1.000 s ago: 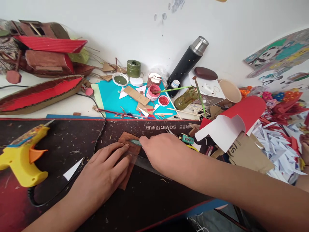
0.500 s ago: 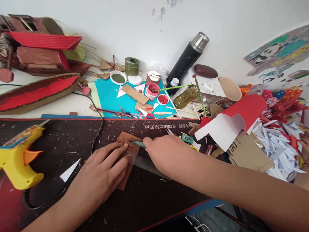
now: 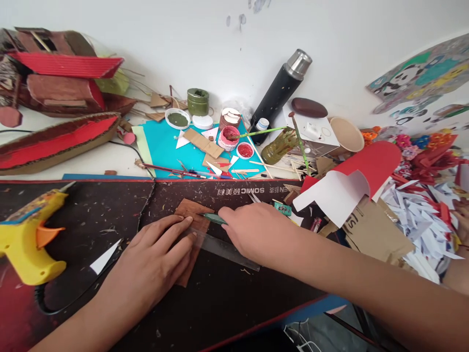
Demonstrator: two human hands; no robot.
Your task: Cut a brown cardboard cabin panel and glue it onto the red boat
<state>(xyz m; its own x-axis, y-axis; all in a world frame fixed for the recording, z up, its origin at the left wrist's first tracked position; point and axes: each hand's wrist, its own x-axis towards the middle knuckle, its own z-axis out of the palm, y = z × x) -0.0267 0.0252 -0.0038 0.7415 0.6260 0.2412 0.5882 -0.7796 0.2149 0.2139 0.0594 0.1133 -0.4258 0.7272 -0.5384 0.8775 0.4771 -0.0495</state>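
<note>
A piece of brown cardboard [image 3: 189,209] lies on the dark desk mat, with a clear plastic ruler [image 3: 230,252] across it. My left hand [image 3: 157,254] lies palm down over both, its fingers stretched out and pressing on them. In my right hand [image 3: 249,227] is a green utility knife [image 3: 215,218], its tip at the cardboard's upper right part, just above the ruler. My palm covers the rest of the handle. Part of the cardboard is hidden under my left fingers.
A yellow glue gun [image 3: 32,239] and a white paper triangle [image 3: 105,256] lie on the left. Model boats [image 3: 58,142] stand behind. Paint pots [image 3: 229,138] rest on blue paper [image 3: 161,146], near a black thermos [image 3: 276,95]. Paper strips [image 3: 421,220] are heaped at right.
My right hand and the utility knife have shifted slightly to the right over the cardboard. My left hand stays in place on the cardboard and ruler.
</note>
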